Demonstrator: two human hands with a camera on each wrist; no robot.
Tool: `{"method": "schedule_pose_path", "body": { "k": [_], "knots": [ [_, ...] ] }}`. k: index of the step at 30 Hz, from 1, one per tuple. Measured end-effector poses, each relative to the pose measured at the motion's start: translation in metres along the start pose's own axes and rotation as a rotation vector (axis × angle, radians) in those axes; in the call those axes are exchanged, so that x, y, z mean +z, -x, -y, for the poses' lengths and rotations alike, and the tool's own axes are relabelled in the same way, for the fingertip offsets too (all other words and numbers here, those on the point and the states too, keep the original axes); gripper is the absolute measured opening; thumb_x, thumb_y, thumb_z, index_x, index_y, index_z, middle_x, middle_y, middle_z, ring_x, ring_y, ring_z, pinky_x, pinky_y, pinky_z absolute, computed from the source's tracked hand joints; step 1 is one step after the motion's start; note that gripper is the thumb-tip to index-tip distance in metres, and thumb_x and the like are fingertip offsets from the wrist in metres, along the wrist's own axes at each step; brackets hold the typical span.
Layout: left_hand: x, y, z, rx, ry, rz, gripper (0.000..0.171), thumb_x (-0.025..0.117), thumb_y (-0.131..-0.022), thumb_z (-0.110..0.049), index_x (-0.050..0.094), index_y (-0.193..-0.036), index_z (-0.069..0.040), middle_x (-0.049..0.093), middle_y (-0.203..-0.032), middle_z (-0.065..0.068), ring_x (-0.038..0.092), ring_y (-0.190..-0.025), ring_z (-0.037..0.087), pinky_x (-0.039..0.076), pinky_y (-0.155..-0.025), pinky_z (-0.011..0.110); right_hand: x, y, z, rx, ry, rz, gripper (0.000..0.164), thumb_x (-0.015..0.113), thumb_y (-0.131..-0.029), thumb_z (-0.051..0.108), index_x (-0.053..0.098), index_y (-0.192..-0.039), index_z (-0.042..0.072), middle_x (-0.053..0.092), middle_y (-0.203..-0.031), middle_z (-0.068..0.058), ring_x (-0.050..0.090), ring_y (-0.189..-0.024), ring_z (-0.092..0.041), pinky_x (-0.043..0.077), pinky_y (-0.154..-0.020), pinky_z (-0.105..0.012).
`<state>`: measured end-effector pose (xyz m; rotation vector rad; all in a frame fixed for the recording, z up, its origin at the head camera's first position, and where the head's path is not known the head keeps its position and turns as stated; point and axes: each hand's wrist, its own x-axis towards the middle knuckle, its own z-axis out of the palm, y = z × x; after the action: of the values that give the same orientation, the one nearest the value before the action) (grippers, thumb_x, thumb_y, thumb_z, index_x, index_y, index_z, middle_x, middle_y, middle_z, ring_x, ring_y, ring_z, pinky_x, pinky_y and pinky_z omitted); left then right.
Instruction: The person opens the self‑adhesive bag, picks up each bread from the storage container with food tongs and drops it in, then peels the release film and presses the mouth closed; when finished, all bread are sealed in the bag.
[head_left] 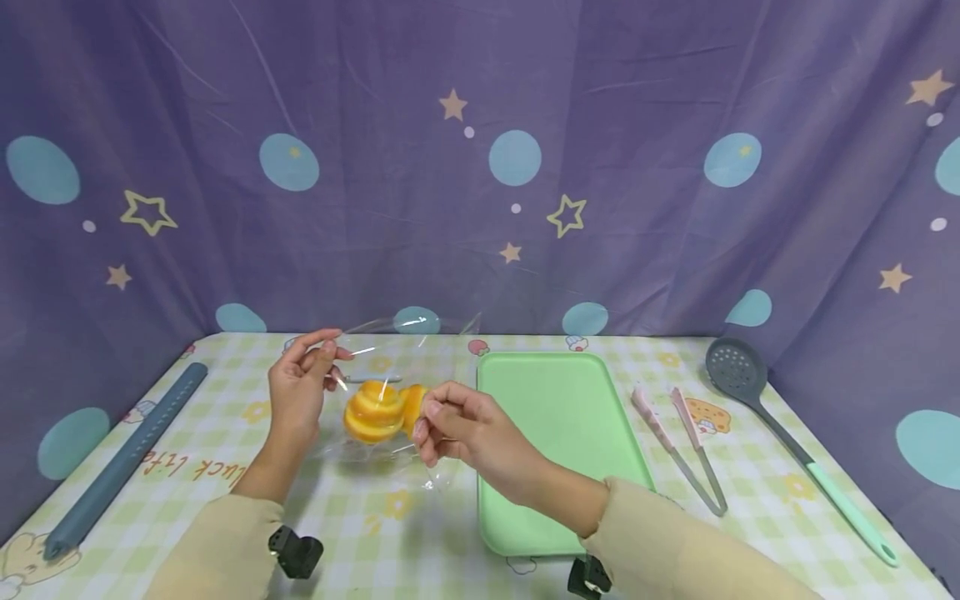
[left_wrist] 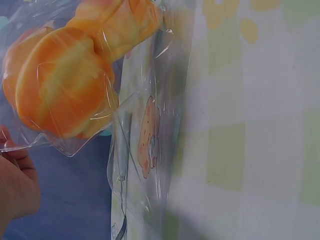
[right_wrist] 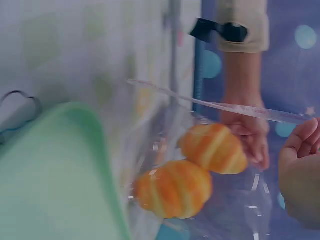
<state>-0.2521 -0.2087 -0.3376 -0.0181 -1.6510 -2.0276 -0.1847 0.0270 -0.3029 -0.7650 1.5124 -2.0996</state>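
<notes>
A clear plastic bag with two orange-yellow bread rolls inside is held up above the table. At its left edge my left hand pinches the film between thumb and fingers. My right hand is in front of the bag's right side, covering part of one roll. Its thumb and fingers pinch a narrow clear plastic strip, which bears faint reddish print and stretches down from the fingertips. Whether that strip joins the bag, I cannot tell. In the left wrist view the rolls show closely through creased film.
A light green tray lies under my right forearm. To its right are pink-tipped tongs and a skimmer with a mint handle. A long dark blue holed bar lies at the left edge. A purple curtain stands behind.
</notes>
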Motion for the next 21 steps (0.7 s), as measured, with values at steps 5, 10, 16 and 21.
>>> {"method": "schedule_pose_path", "body": {
  "k": [5, 10, 16, 21],
  "knots": [
    [0.001, 0.000, 0.000, 0.013, -0.010, -0.004, 0.017, 0.057, -0.089, -0.007, 0.064, -0.102, 0.000, 0.066, -0.068, 0.001, 0.049, -0.048, 0.012, 0.039, -0.043, 0.018, -0.008, 0.001, -0.017, 0.120, 0.072, -0.039, 0.018, 0.044, -0.096, 0.012, 0.046, -0.096, -0.005, 0.056, -0.082, -0.009, 0.055, -0.068, -0.016, 0.049, -0.066, -0.025],
    [0.002, 0.001, 0.000, 0.019, -0.015, 0.000, 0.017, 0.057, -0.089, -0.007, 0.064, -0.102, 0.001, 0.066, -0.068, 0.002, 0.049, -0.047, 0.012, 0.039, -0.043, 0.019, -0.020, 0.005, -0.033, 0.251, 0.207, -0.070, 0.018, 0.048, -0.094, 0.009, 0.051, -0.094, -0.008, 0.057, -0.080, -0.012, 0.056, -0.068, -0.017, 0.052, -0.068, -0.030],
    [0.003, 0.001, 0.000, 0.011, -0.009, 0.005, 0.018, 0.057, -0.089, -0.011, 0.064, -0.102, 0.000, 0.066, -0.069, 0.003, 0.049, -0.047, 0.014, 0.039, -0.043, 0.019, -0.035, 0.010, -0.041, 0.306, 0.685, 0.045, 0.009, 0.058, -0.089, 0.010, 0.061, -0.082, 0.005, 0.060, -0.074, -0.004, 0.059, -0.065, -0.016, 0.051, -0.065, -0.029],
    [0.003, 0.002, -0.001, 0.006, -0.007, 0.009, 0.018, 0.057, -0.089, -0.010, 0.063, -0.102, 0.000, 0.066, -0.068, 0.002, 0.048, -0.047, 0.014, 0.039, -0.043, 0.019, -0.043, 0.012, -0.043, 0.275, 1.033, 0.220, 0.009, 0.061, -0.087, 0.012, 0.064, -0.078, 0.014, 0.059, -0.069, 0.009, 0.054, -0.063, -0.004, 0.045, -0.061, -0.017]
  ]
}}
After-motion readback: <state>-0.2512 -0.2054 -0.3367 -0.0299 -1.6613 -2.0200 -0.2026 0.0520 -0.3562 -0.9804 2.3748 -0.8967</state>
